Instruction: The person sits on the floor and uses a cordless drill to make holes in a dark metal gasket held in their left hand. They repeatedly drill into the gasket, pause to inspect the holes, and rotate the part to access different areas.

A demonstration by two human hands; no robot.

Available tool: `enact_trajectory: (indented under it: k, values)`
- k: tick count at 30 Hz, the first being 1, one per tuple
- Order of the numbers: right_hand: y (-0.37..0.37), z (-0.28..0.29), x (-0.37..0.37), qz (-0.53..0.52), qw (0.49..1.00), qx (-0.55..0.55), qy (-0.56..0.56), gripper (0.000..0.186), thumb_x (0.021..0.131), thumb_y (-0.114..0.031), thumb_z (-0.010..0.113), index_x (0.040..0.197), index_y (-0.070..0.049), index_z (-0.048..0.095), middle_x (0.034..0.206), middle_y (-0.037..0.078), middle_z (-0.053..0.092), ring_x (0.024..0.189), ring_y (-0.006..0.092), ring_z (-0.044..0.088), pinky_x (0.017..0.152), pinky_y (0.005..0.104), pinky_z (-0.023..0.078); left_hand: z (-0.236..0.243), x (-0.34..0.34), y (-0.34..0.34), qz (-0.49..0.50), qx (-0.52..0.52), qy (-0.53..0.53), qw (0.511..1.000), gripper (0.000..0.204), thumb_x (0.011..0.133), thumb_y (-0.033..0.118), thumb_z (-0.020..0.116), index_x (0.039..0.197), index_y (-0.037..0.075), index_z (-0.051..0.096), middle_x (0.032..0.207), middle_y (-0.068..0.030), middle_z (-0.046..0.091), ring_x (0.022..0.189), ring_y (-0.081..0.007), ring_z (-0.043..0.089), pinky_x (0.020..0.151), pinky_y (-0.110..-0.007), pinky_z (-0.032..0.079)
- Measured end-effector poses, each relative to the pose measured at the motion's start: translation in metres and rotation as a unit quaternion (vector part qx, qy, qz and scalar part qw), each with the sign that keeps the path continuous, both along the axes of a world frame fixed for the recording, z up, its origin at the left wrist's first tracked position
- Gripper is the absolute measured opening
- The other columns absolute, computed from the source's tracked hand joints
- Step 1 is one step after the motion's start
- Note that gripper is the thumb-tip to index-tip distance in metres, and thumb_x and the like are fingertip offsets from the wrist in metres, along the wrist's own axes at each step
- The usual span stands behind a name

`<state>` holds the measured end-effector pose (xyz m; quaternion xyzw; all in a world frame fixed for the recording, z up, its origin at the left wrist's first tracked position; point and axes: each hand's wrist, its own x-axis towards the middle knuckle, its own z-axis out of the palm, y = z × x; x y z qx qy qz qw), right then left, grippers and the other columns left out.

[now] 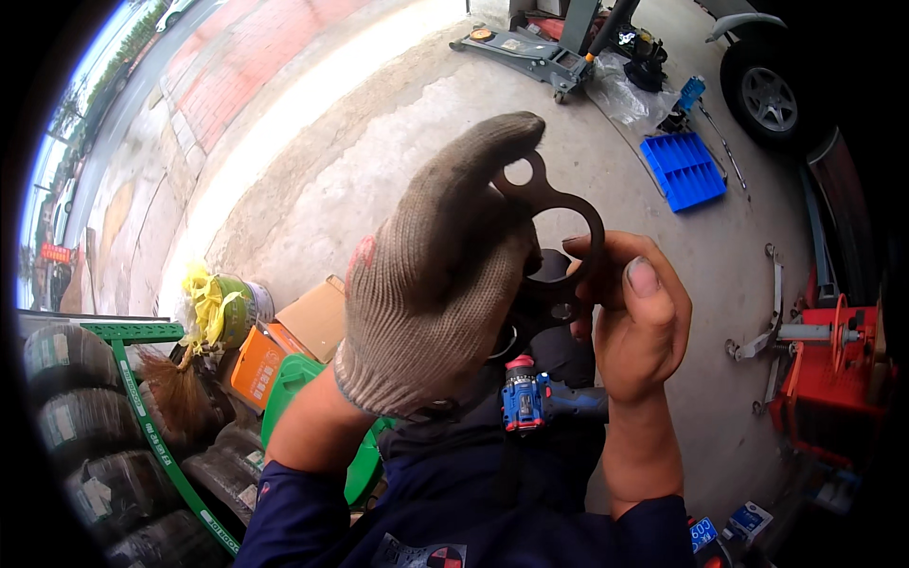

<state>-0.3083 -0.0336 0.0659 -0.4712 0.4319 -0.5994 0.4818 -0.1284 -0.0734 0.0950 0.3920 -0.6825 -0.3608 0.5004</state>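
A flat, dark metal gasket (546, 194) with a large round opening and smaller holes is held up in front of my torso. My left hand (440, 265), in a soiled grey knitted glove, is closed on its left side. Bare and curled, my right hand (644, 308) has its fingers at the gasket's right rim, one fingertip showing at the large opening, the thumb raised off it. The gasket's lower end is partly lost against my dark clothes. Below, a blue cordless drill (525, 399) with a red tip lies on my lap.
A blue compartment tray (684, 170) lies on the concrete floor, near a grey floor jack (530, 55) and a car wheel (765, 99). Red equipment (833, 379) stands at right. At left are stacked tyres (85, 417), a green metal frame (151, 426) and an orange carton (258, 367).
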Motion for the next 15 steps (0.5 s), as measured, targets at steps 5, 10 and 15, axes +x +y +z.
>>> enact_trajectory:
  k: [5,10,15]
  values:
    - [0.000,-0.002,0.002,0.017,0.999,-0.009,0.031,0.030,0.105,-0.024,0.057,0.111,0.003,0.071,0.080,-0.001,0.064,0.064,0.0011,0.049,0.057,0.0189,0.039,0.001,-0.003,-0.003,0.030,-0.016,-0.002,0.999,0.045,0.099,-0.001,0.059,0.143,-0.001,0.056,0.085,-0.0065,0.070,0.076,-0.0087,0.064,0.067,-0.023,0.052]
    - [-0.009,-0.003,0.003,0.018,0.998,-0.027,0.047,0.025,0.105,-0.020,0.063,0.104,0.004,0.071,0.079,-0.001,0.065,0.068,0.0013,0.052,0.059,0.0188,0.041,0.005,-0.009,-0.004,0.038,0.042,0.027,0.998,0.043,0.099,0.002,0.059,0.142,0.002,0.059,0.085,-0.0066,0.071,0.071,-0.0093,0.066,0.062,-0.022,0.053]
    - [-0.014,-0.006,0.006,0.019,0.998,-0.020,0.056,0.024,0.106,-0.020,0.062,0.102,0.003,0.070,0.078,-0.001,0.064,0.071,0.0026,0.055,0.062,0.0192,0.044,0.000,-0.013,-0.009,0.031,0.090,0.064,0.993,0.042,0.100,0.004,0.059,0.141,0.003,0.059,0.084,-0.0073,0.071,0.069,-0.0104,0.068,0.058,-0.023,0.054]
